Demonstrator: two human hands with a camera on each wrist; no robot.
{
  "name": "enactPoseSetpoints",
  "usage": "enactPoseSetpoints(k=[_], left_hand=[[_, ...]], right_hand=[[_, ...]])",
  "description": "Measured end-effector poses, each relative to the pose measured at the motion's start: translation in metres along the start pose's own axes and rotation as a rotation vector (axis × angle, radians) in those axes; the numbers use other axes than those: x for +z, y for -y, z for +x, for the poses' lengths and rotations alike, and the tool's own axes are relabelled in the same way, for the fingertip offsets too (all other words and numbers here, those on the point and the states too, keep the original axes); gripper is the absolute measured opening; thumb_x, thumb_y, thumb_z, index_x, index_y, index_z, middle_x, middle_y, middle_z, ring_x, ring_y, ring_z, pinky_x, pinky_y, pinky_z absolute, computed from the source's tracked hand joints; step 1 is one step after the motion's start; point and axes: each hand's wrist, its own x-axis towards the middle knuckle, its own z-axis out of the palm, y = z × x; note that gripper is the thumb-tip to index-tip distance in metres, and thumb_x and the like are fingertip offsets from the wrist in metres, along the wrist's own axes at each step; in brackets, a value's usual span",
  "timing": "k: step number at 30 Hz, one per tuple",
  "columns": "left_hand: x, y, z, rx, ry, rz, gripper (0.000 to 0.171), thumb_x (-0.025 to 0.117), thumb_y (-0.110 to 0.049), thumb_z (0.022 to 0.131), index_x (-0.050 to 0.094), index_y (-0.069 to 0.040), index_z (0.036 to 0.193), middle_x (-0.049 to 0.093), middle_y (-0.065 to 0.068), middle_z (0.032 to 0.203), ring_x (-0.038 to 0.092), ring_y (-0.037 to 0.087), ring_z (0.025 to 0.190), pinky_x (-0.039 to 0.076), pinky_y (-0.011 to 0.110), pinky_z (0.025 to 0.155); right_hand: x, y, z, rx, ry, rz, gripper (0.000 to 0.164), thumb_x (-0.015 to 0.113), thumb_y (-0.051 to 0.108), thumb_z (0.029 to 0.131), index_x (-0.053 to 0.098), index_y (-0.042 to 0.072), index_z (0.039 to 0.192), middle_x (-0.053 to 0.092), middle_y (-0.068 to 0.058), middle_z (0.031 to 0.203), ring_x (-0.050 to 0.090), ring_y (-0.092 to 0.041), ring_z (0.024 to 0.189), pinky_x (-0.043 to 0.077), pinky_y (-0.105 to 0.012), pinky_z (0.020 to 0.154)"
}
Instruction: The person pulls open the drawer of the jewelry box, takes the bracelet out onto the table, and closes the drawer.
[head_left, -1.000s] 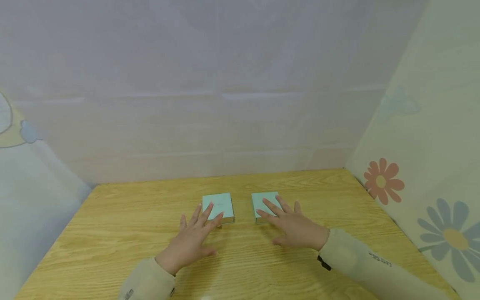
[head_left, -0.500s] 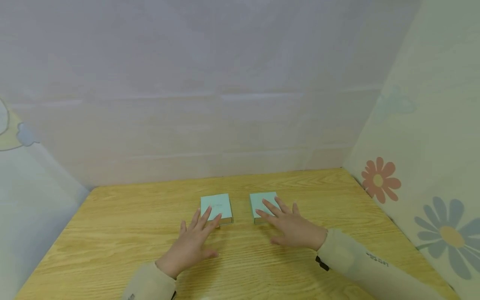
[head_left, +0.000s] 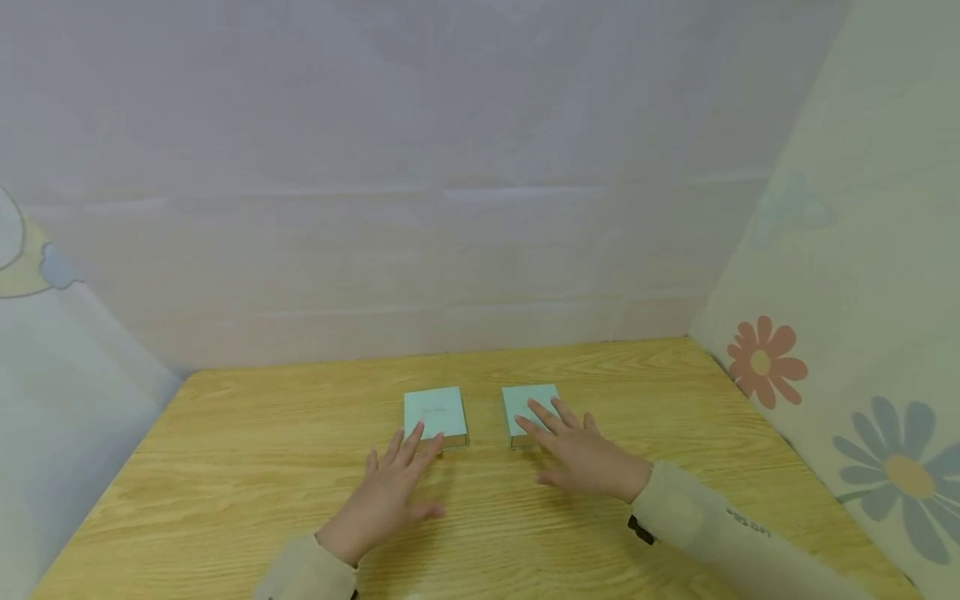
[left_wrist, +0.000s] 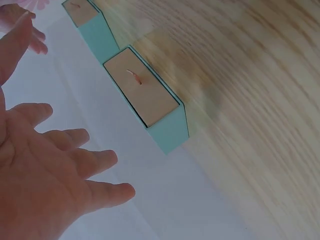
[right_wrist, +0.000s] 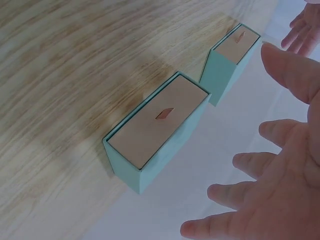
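Your left hand (head_left: 384, 492) and right hand (head_left: 591, 457) hovered, fingers (right_wrist: 255, 165) spread wide, holding nothing, by the left box (head_left: 433, 406) and right box (head_left: 521, 399) below frame centre. You seemed merely poised; any grasp called for curling inward.

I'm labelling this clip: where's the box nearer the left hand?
In the head view, the left box lies on the table, just beyond the left hand, left of the other box.
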Motion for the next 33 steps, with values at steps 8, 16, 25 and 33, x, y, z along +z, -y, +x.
enactPoseSetpoints(k=[8,16,25,33], left_hand=[[0.004,0.003,0.002,-0.051,0.005,-0.097,0.085,0.075,-0.030,0.086,0.030,0.003,0.150,0.017,0.030,0.155,0.014,0.056,0.138,0.019,0.075,0.101],[0.005,0.005,0.003,-0.124,0.046,-0.256,0.085,0.070,-0.029,0.091,0.021,0.007,0.151,0.011,0.029,0.157,0.005,0.051,0.142,0.017,0.069,0.107],[0.009,0.008,0.006,-0.225,0.027,-0.361,0.089,0.065,-0.033,0.094,0.011,0.005,0.153,0.003,0.025,0.159,0.000,0.047,0.143,0.014,0.067,0.108],[0.008,0.009,0.011,-0.327,0.005,-0.482,0.094,0.062,-0.034,0.096,0.000,0.008,0.152,-0.003,0.029,0.157,-0.001,0.047,0.143,0.008,0.064,0.111]], right_hand=[[0.009,0.001,0.003,0.025,0.003,0.064,0.072,0.072,0.020,0.089,0.036,0.000,0.148,0.021,-0.029,0.155,0.018,-0.057,0.137,0.021,-0.083,0.090],[0.020,0.003,0.005,0.033,-0.010,0.120,0.071,0.071,0.020,0.091,0.036,0.000,0.148,0.022,-0.028,0.154,0.019,-0.055,0.137,0.024,-0.081,0.092],[0.021,0.014,0.005,0.003,-0.070,0.186,0.067,0.072,0.013,0.089,0.038,-0.005,0.145,0.031,-0.033,0.148,0.033,-0.054,0.131,0.033,-0.070,0.098],[0.021,0.024,0.009,0.046,-0.048,0.295,0.067,0.068,0.015,0.093,0.035,-0.003,0.148,0.030,-0.031,0.149,0.032,-0.050,0.134,0.034,-0.064,0.102]])
